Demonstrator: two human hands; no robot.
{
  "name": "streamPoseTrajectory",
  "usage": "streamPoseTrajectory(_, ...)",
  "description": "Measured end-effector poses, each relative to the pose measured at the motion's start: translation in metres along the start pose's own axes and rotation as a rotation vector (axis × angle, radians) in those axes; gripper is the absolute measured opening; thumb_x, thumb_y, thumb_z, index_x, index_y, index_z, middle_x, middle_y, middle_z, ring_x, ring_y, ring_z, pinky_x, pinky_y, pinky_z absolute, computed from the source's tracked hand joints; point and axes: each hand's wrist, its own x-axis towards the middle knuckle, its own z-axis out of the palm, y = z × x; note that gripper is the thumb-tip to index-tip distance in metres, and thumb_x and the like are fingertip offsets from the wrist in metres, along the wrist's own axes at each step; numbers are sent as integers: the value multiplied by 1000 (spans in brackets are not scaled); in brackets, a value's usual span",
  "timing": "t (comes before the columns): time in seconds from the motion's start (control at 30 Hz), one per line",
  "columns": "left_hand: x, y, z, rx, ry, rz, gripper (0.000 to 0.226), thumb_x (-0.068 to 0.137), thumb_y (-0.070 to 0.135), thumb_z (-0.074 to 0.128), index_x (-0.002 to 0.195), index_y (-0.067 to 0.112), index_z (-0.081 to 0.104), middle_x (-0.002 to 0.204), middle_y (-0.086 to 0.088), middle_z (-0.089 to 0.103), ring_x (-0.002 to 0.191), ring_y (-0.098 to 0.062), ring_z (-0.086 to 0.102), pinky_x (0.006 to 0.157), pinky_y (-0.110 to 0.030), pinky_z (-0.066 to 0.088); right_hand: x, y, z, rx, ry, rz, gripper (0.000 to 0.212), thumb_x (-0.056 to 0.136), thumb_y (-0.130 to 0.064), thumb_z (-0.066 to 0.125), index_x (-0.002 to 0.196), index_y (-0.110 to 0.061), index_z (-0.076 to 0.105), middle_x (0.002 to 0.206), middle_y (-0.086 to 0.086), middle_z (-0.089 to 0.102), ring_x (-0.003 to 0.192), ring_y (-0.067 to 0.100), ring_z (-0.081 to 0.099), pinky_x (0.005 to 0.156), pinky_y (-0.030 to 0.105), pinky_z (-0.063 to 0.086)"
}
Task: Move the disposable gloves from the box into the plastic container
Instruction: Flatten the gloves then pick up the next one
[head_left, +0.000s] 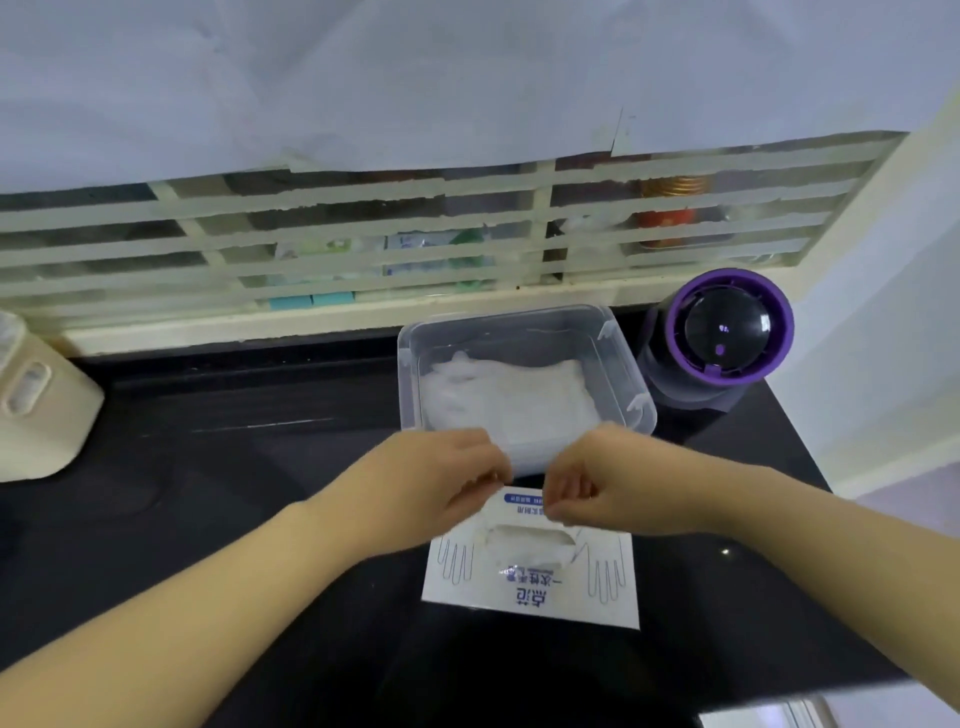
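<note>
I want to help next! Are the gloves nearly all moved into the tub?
Partly. A pile of gloves already lies in the container. The left hand and right hand pinch another bunch at its near edge. More gloves show in the box opening, so some are left.

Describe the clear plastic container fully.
The container is a clear, lidless plastic tub, rectangular with rounded corners, upright on the black counter beyond the glove box, beside a purple-ringed device. White crumpled gloves lie inside. The left hand and right hand pinch a glove stack over its near rim; contact unclear.
</note>
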Motion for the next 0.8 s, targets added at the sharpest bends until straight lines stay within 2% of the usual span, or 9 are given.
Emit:
streamPoseTrajectory(0.07,-8,3,16,53,-85,18,24,96,36,46,107,27,65,97,16,61,77,-2,58,64,-22,51,3,6,25,-93,-86,34,25,92,-29,59,115,-22,67,108,-10,67,95,3,60,84,18,47)
streamPoseTrajectory(0.13,-13,3,37,75,-258,-64,33,98,38,48,129,29,55,124,14,54,107,-6,56,87,-26,48,8,11,49,-183,-130,69,33,95,-31,54,127,-24,60,121,-6,55,106,13,54,89,24,42)
streamPoseTrajectory(0.27,-17,-5,69,154,-423,-162,74,90,47,60,152,33,22,161,2,10,148,-19,12,120,-36,15,22,20,79,-331,-77,61,30,100,-34,42,119,-24,62,115,0,48,101,21,53,79,34,44)
streamPoseTrajectory(0.33,-18,-7,76,159,-438,-188,82,88,51,61,153,37,14,163,1,-6,150,-20,-1,122,-39,5,25,23,93,-409,26,25,24,95,-33,51,109,-22,67,104,2,52,91,23,55,67,32,42)
streamPoseTrajectory(0.4,-18,-8,81,128,-444,-215,84,87,51,62,153,38,11,163,2,-12,150,-19,-6,122,-39,3,28,26,102,-506,103,-48,15,73,-32,78,83,-24,72,79,0,57,63,19,57,50,27,35)
streamPoseTrajectory(0.47,-17,-9,80,97,-439,-225,86,87,51,63,153,38,11,163,3,-12,150,-18,-6,122,-36,6,33,30,106,-545,123,-94,24,55,-32,88,71,-28,70,66,-6,56,49,12,53,44,23,34)
streamPoseTrajectory(0.67,-15,-8,76,102,-440,-224,85,86,50,64,153,32,15,163,3,-9,150,-18,-4,120,-37,15,34,38,103,-569,141,-215,35,55,-24,88,85,-28,72,74,-8,59,52,10,53,46,20,31)
streamPoseTrajectory(0.73,-15,-7,76,108,-445,-223,84,86,50,64,153,32,16,163,3,-9,150,-19,-3,119,-37,16,35,38,103,-500,158,-218,30,53,-24,90,77,-28,73,71,-8,59,48,12,52,45,20,31)
streamPoseTrajectory(0.8,-15,-7,76,114,-449,-222,85,86,51,64,153,32,16,163,3,-9,150,-19,-2,119,-37,18,34,32,99,-426,98,-187,14,68,-24,82,79,-23,73,79,-4,62,54,19,57,48,24,35)
